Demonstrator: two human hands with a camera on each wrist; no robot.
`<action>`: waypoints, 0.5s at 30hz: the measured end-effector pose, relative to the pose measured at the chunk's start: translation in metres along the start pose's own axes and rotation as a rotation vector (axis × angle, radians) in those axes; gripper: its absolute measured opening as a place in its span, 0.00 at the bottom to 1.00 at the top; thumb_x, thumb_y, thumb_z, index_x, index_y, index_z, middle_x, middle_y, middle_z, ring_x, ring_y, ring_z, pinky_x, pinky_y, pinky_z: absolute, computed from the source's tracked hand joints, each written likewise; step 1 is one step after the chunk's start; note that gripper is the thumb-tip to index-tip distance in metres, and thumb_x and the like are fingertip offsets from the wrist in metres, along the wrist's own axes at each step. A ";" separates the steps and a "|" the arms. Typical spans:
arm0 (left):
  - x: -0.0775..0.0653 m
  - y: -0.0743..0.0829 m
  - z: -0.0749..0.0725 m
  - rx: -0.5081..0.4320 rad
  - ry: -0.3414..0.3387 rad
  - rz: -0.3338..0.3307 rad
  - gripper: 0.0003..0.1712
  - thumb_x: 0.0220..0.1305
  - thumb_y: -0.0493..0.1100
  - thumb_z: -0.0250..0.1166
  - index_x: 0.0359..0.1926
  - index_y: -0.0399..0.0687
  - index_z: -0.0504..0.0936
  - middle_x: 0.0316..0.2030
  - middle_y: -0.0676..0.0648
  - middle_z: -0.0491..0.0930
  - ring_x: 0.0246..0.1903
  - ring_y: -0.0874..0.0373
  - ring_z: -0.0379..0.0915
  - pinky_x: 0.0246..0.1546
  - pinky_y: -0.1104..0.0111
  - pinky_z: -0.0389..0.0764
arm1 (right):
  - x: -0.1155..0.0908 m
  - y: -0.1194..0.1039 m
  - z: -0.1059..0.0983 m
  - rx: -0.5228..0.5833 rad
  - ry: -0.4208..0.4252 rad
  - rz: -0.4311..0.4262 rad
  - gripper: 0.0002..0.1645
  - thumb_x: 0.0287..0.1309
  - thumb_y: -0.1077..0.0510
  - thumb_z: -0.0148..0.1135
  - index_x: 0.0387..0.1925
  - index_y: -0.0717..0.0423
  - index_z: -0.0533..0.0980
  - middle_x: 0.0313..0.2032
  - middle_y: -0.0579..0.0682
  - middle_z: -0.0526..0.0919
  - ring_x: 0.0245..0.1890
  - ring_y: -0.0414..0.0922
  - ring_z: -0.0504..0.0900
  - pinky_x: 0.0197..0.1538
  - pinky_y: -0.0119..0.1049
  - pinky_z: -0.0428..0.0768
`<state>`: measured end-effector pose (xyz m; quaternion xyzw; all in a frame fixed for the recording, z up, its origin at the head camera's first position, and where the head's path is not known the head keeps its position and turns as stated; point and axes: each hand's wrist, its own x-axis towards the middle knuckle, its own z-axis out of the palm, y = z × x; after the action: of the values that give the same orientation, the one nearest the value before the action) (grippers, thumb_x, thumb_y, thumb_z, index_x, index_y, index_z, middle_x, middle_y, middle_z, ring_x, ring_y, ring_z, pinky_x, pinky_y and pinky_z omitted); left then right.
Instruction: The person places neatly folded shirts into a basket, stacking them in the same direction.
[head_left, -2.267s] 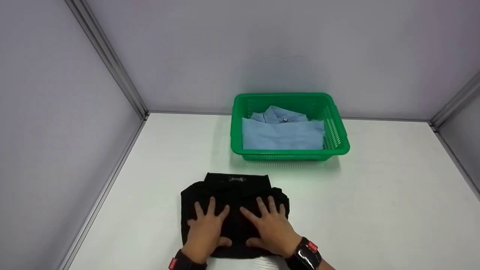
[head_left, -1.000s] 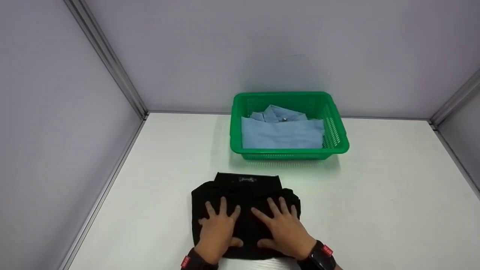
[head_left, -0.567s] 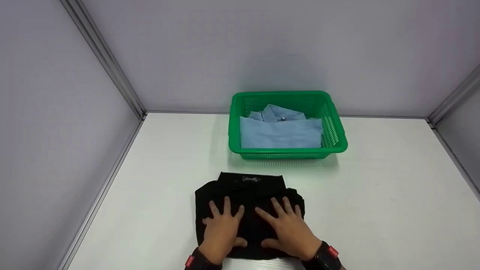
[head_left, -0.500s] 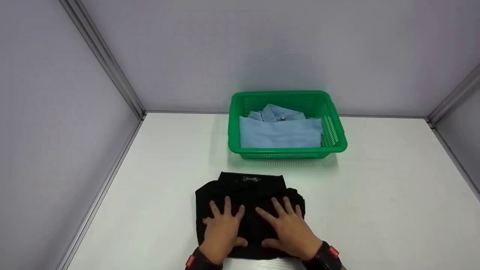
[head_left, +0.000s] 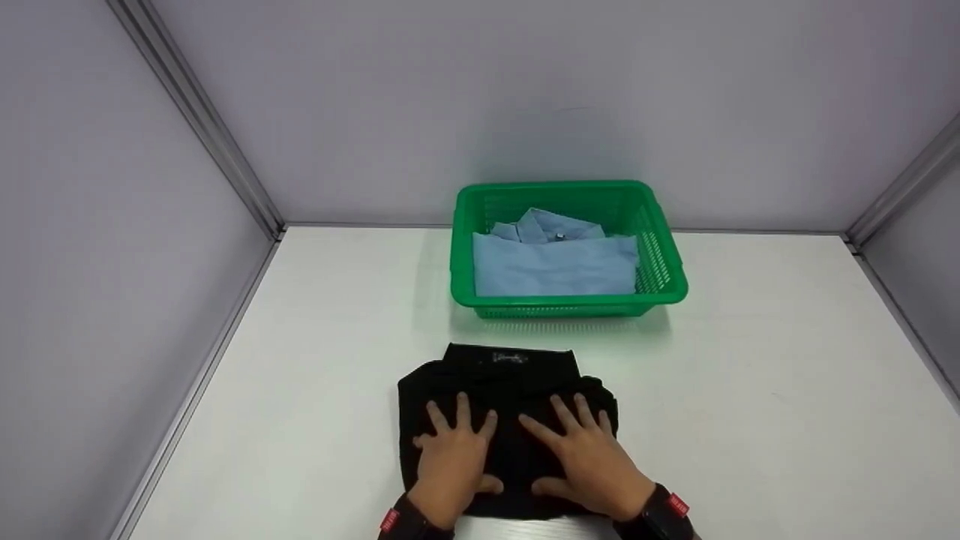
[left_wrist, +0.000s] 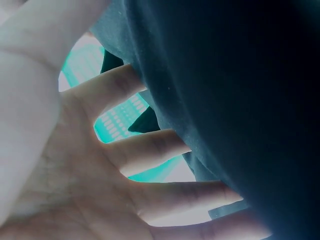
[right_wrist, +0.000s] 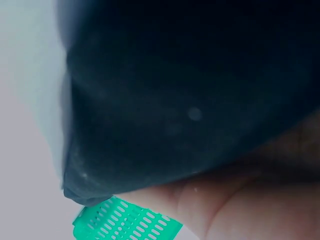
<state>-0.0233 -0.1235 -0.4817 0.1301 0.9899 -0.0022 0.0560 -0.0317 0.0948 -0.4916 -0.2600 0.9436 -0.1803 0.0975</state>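
A folded black shirt lies on the white table, its collar with a small label pointing away from me. My left hand rests on its left half with fingers spread. On the right half, my right hand lies with spread fingers too. Both thumbs point inward near the shirt's front edge. In the left wrist view the left fingers reach to the dark cloth, their tips touching it. Dark cloth fills most of the right wrist view, above part of the right hand.
A green plastic basket stands behind the black shirt, near the back wall. In it lies a folded light blue shirt, collar toward the back. Grey-white panels border the white table at left, back and right.
Both hands and the black shirt under them have shifted to the right on the table. The fingers stay spread in the same pose. The basket sits slightly further left in view.
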 end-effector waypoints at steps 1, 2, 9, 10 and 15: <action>0.000 0.001 0.000 0.004 0.004 0.002 0.56 0.40 0.70 0.83 0.72 0.61 0.78 0.74 0.33 0.69 0.67 0.20 0.69 0.41 0.35 0.87 | -0.001 0.001 0.000 0.003 -0.001 0.001 0.50 0.58 0.34 0.75 0.78 0.39 0.68 0.77 0.73 0.63 0.74 0.83 0.60 0.62 0.86 0.64; 0.000 0.002 0.000 0.007 0.008 0.004 0.56 0.40 0.71 0.83 0.72 0.61 0.78 0.74 0.33 0.69 0.67 0.20 0.69 0.40 0.35 0.87 | -0.001 0.002 -0.001 0.007 -0.001 0.003 0.50 0.58 0.34 0.75 0.78 0.39 0.68 0.77 0.73 0.63 0.74 0.83 0.59 0.62 0.86 0.64; 0.002 0.008 -0.001 0.041 0.017 0.011 0.57 0.40 0.73 0.82 0.72 0.63 0.78 0.74 0.34 0.70 0.67 0.22 0.70 0.39 0.38 0.88 | -0.006 0.005 -0.003 -0.008 0.015 0.009 0.51 0.56 0.34 0.76 0.78 0.39 0.69 0.76 0.73 0.64 0.73 0.83 0.61 0.61 0.86 0.66; 0.002 0.009 0.000 0.042 0.018 0.012 0.57 0.40 0.73 0.82 0.72 0.63 0.78 0.74 0.34 0.70 0.67 0.22 0.70 0.39 0.38 0.88 | -0.006 0.006 -0.003 -0.008 0.013 0.013 0.51 0.56 0.34 0.76 0.78 0.39 0.69 0.76 0.73 0.64 0.73 0.83 0.61 0.61 0.86 0.66; 0.003 0.013 0.000 0.051 0.022 0.015 0.56 0.40 0.74 0.81 0.72 0.64 0.78 0.74 0.34 0.70 0.67 0.23 0.71 0.40 0.38 0.88 | -0.008 0.009 -0.004 -0.011 0.015 0.017 0.51 0.56 0.34 0.76 0.78 0.39 0.68 0.76 0.73 0.64 0.73 0.83 0.60 0.61 0.86 0.66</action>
<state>-0.0228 -0.1103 -0.4820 0.1388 0.9891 -0.0256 0.0419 -0.0298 0.1076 -0.4905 -0.2511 0.9475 -0.1764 0.0903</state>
